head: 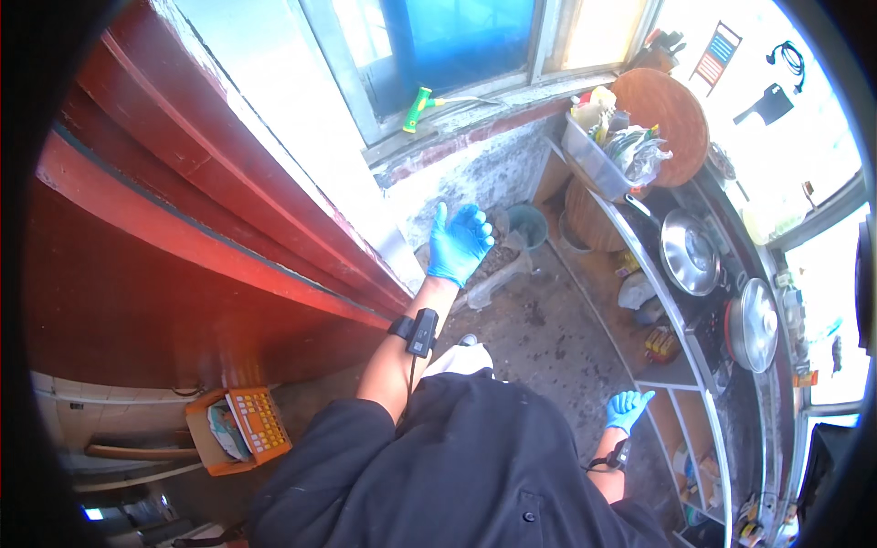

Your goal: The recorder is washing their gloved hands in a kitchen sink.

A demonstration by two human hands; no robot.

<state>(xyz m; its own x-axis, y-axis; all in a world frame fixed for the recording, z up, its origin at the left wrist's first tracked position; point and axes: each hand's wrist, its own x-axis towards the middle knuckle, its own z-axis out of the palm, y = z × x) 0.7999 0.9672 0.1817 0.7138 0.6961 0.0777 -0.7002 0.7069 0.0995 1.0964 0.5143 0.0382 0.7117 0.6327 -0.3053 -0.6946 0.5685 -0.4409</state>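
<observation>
My left hand (pixel 460 241), in a blue glove, is raised in front of the low wall below the window, palm up with the thumb apart and the fingers partly curled, holding nothing. At the lower right, my right hand (pixel 625 411), also gloved in blue, hangs beside the edge of the shelving; its fingers look curled with the thumb out, and whether they are fully closed is unclear. On the windowsill above my left hand lies a tool with a green and yellow handle (pixel 416 111) and a thin shaft. A green bucket (pixel 527 226) stands on the floor beyond my left hand.
A counter at right bears a lidded frying pan (pixel 690 252), a lidded pot (pixel 752 325) and a plastic bin (pixel 595 161) of bags. A round wooden board (pixel 668 127) leans behind the bin. Red panelling (pixel 178 288) fills the left; an orange cardboard box (pixel 236 431) lies lower left.
</observation>
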